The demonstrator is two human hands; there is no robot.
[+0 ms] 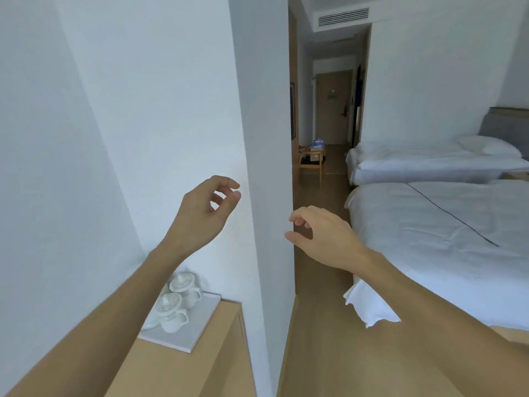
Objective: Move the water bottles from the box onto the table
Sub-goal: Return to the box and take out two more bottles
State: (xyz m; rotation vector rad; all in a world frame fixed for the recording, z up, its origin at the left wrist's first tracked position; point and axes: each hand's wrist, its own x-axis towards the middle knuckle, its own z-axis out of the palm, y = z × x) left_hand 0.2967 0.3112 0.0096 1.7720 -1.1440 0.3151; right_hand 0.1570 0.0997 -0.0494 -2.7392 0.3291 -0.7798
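Both my hands, left (204, 213) and right (320, 236), hang loosely curled, grasping nothing; no bottles stand on the bench (183, 368), so seemingly everything remains undone.

Both arms reach forward. The left hand (204, 213) and right hand (320, 236) hang loosely curled, holding nothing.

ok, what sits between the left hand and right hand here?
Head view: the vertical white wall corner stands behind the gap between the left hand and right hand. Both hands hold nothing, fingers loosely curled.
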